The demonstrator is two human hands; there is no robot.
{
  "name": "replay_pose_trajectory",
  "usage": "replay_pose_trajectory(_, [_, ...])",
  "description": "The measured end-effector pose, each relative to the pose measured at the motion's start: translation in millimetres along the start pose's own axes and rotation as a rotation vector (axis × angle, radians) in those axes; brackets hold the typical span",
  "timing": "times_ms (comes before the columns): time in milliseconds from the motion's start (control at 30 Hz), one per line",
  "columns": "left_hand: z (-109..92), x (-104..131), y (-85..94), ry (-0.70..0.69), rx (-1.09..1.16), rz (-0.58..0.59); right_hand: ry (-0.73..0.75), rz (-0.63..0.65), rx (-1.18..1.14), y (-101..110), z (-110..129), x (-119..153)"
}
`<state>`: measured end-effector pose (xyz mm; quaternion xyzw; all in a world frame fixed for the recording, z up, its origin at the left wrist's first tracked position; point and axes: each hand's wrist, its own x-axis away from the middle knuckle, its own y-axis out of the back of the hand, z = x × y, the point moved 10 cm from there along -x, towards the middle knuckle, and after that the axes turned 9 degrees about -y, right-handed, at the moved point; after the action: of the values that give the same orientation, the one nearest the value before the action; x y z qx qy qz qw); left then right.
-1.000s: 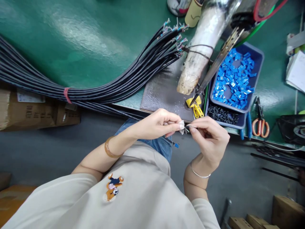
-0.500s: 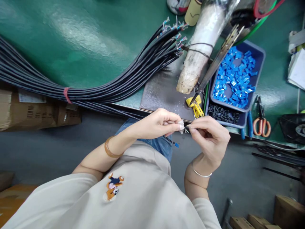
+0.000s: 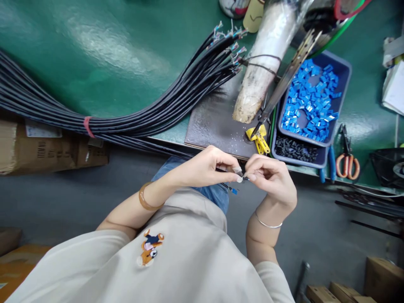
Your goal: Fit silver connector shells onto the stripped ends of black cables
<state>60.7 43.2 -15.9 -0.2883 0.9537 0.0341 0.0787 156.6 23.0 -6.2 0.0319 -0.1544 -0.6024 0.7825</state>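
Observation:
Thumb and fingers of my left hand (image 3: 211, 167) are closed on a black cable near its end (image 3: 244, 176), with whitish tips on the thumb and finger. My right hand (image 3: 273, 179) pinches at the same cable end, its fingertips almost meeting the left ones. The fine wires there are mostly hidden by the fingers. Below my left hand, a blue connector (image 3: 234, 191) sits on the end of a black cable over my lap. On the bench behind lies a large bundle of black cables (image 3: 135, 120), bound with a red tie and showing stripped, coloured wire ends.
Right of my hands stand a bin of blue connectors (image 3: 344, 80) and a bin of small black parts (image 3: 322, 159). Beside them lie orange-handled pliers (image 3: 347, 164) and blue handles (image 3: 331, 166). A yellow clip-like tool (image 3: 261, 141) and a wrapped white roll (image 3: 263, 71) are ahead.
My right hand has moved slightly left and down, its fingertips now closer to my left hand. The fine wires that showed between the hands are now mostly covered.

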Motion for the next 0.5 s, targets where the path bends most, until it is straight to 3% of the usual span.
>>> replay_pose_trajectory(67, [1.6,0.1,2.6,0.016,0.048,-0.071,-0.034,-0.065,0.014,4.8,-4.0,0.1])
replay_pose_trajectory(200, [7.7,-0.8,7.6,0.064,0.224,-0.198,0.017,-0.532,0.065,38.2,5.1,18.1])
replay_pose_trajectory(267, [8.0,-2.3,7.7,0.064,0.271,-0.205,0.073,-0.665,0.108,41.5,15.2,28.4])
replay_pose_trajectory(500, [6.7,-3.5,9.1,0.056,0.277,-0.215,0.121,-0.621,0.251,23.5,34.0,27.9])
